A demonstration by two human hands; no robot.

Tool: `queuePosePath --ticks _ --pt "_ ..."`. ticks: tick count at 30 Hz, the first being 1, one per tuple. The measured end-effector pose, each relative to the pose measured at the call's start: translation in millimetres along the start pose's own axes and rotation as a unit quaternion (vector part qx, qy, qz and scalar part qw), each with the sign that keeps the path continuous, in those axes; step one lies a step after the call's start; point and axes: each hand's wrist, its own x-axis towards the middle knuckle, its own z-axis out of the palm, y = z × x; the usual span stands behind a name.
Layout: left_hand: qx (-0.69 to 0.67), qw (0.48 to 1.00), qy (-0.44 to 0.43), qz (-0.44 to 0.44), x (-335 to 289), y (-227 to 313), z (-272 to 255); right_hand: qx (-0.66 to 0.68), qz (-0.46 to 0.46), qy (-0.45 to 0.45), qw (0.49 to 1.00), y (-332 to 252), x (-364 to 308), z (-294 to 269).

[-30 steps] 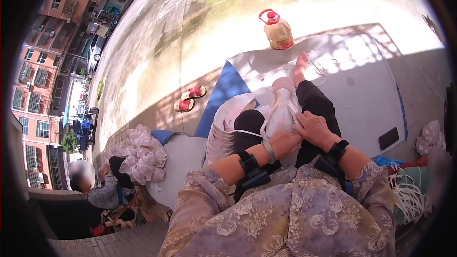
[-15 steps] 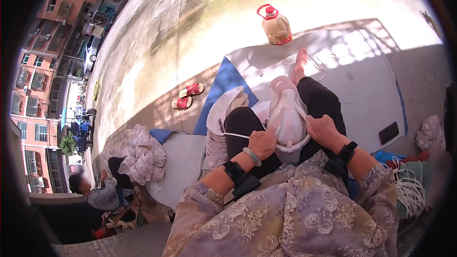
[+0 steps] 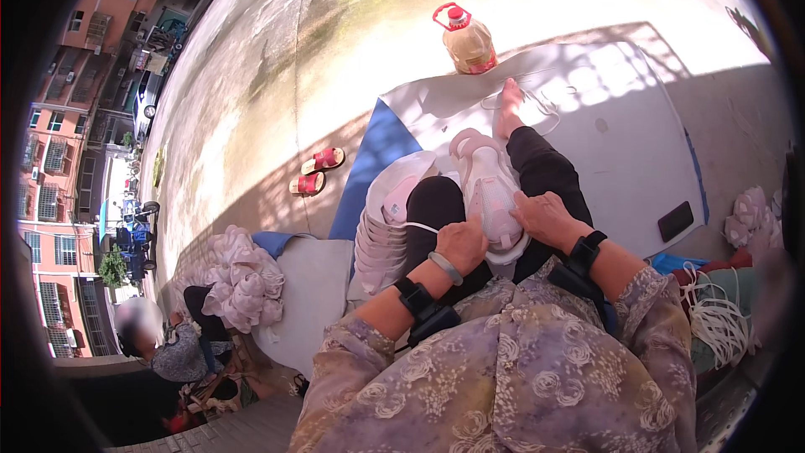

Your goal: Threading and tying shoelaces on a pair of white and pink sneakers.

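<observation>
A pale pink and white shoe upper (image 3: 489,189) lies between my knees, its toe end pointing away from me. My left hand (image 3: 462,245) is closed at the upper's left edge, pinching a white shoelace (image 3: 417,226) whose free end sticks out over my left knee. On the upper's right edge, my right hand (image 3: 549,220) grips with bent fingers; its fingertips are partly hidden against the upper. Beside my left leg stands a nested stack of pale pink uppers (image 3: 381,245).
A bundle of white laces (image 3: 721,323) hangs at my right, near a dark phone (image 3: 675,221) on the pale mat (image 3: 625,159). Beyond are a large red-capped bottle (image 3: 470,48) and red slippers (image 3: 323,160). Left are heaped pink uppers (image 3: 243,277) and a seated person (image 3: 180,361).
The upper has tilted slightly and turned between my hands. My right hand has shifted a little up its side. The whole view has swung slightly, moving the surroundings leftward.
</observation>
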Motion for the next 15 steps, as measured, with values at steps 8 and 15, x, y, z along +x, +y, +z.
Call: queuePosePath --ticks 8,15 --pt "0.019 1.000 0.024 -0.006 2.8 2.0 5.5 0.044 0.012 0.028 0.999 6.2 -2.6 -2.9" --pt "0.024 0.999 0.007 -0.020 8.6 -1.7 2.0 0.204 0.118 0.112 0.965 51.3 96.4 -8.1"
